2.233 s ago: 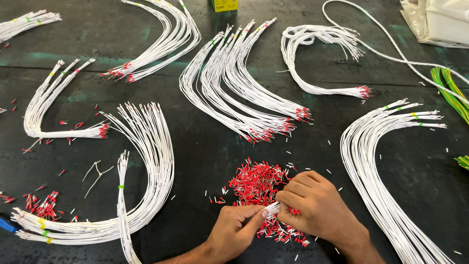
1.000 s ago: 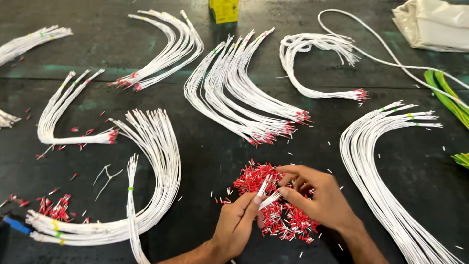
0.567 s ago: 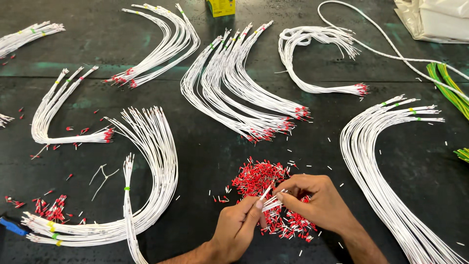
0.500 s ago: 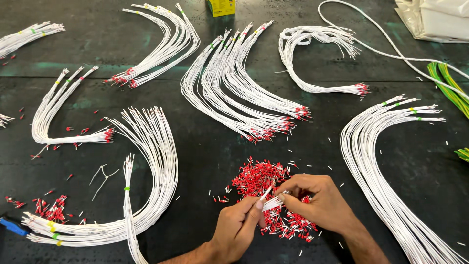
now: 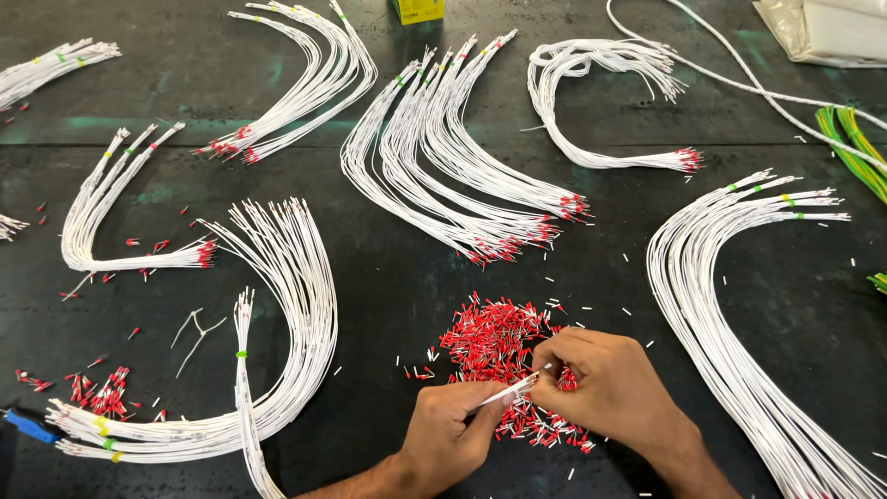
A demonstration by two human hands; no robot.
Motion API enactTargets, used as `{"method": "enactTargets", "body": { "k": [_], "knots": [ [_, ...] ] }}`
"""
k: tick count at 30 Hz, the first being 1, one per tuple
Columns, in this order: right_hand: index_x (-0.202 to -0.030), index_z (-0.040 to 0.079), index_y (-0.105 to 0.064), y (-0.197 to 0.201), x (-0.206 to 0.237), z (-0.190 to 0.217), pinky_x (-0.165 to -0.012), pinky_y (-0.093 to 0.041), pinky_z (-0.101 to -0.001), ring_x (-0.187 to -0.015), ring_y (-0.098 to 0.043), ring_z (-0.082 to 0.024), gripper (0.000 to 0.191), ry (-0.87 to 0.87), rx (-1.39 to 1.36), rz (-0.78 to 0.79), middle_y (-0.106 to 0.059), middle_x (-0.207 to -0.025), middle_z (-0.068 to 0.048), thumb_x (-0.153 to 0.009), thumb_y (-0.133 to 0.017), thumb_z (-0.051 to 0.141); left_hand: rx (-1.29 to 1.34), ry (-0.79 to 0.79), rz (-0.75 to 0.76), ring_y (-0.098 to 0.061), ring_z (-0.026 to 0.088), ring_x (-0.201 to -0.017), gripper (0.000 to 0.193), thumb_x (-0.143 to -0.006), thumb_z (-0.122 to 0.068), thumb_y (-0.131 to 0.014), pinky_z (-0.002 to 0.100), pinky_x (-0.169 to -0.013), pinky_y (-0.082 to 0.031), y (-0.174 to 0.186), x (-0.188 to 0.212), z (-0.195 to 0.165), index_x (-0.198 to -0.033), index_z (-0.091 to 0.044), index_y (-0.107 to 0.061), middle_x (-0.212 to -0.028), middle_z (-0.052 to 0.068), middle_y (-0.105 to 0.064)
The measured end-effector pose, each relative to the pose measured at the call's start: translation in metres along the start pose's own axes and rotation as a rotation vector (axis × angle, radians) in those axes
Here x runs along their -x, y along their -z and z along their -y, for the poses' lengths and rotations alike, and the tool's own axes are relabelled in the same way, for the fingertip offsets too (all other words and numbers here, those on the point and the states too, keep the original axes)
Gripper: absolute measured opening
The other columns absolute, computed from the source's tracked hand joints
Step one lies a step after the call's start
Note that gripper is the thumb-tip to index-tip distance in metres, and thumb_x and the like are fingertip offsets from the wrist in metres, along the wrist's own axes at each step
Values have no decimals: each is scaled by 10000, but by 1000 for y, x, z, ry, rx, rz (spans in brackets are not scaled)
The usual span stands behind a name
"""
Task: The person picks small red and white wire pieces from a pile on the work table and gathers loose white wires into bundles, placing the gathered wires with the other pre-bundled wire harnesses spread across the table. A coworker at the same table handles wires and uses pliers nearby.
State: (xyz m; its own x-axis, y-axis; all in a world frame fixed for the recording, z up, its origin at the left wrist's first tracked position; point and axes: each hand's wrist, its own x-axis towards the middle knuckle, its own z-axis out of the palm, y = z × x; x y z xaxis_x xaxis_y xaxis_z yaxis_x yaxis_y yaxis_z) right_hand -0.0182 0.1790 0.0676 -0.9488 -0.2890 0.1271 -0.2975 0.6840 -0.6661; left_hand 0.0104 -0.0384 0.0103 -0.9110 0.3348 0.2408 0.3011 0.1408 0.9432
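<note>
Unchanged in place since half a second ago, left hand (image 5: 453, 430) pinches a white wire (image 5: 504, 395) whose long axis rises rightward to right hand (image 5: 601, 388), closed, apparently on a red ferrule, above the ferrule pile (image 5: 499, 337) on the counter (image 5: 397, 296).

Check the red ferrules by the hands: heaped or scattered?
Mostly heaped: the red ferrules lie in one dense pile on the black table, partly under the right hand, with a few strays around.

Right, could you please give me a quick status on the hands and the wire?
Left hand pinching a white wire. Right hand at the wire's tip, over the pile of red ferrules. White wire bundles alongside, none between the hands.
</note>
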Motion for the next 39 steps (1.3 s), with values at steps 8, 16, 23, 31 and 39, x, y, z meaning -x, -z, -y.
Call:
{"method": "enactTargets", "body": {
  "k": [8, 16, 23, 31, 39],
  "knots": [
    [-927, 1, -731, 40, -9, -12, -558, -502, -314, -610, -653, -145, 120, -238, 168, -441, -685, -728, -104, -820, -706, 50, 26, 33, -72, -488, 14, -556, 132, -996, -87, -671, 255, -465, -395, 5, 0, 1, -959, -14, -774, -606, -18, -580],
    [-982, 48, -783, 28, 15, -30, -616, -592, -259, -676, -729, -74, 217, 221, -331, 551, -782, -794, -30, -774, -796, 110, 289, 279, -206, -458, 23, -594, 285, -1051, -203, -559, 240, -525, -373, 2, -13, 18, -896, 1, -682, -637, -45, -553],
    [-1017, 85, -750, -3, -10, 4, -724, -528, -362, -840, -698, -244, 302, 315, 199, 19, -730, -923, -55, -781, -794, 268, 399, 262, -177, -552, 59, -667, 184, -977, -40, -460, 243, -614, -454, 2, -8, 26, -998, 11, -636, -752, 17, -654],
    [-1053, 141, -734, -25, -7, -35, -960, -457, -386, -1011, -660, -237, 240, 257, 364, 256, -692, -959, -21, -813, -724, 159, 436, 287, -63, -582, 79, -692, 241, -935, -45, -449, 257, -650, -484, 4, -8, 22, -1060, -5, -651, -780, 19, -665],
    [-1010, 198, -741, -84, -34, -132, -756, -554, -390, -768, -739, -208, 430, 563, 498, -126, -749, -945, -38, -608, -781, 345, 258, 331, -42, -559, 80, -729, 226, -1008, -167, -481, 281, -646, -458, 9, 7, 35, -991, -8, -641, -750, 21, -584]
  ]
}}
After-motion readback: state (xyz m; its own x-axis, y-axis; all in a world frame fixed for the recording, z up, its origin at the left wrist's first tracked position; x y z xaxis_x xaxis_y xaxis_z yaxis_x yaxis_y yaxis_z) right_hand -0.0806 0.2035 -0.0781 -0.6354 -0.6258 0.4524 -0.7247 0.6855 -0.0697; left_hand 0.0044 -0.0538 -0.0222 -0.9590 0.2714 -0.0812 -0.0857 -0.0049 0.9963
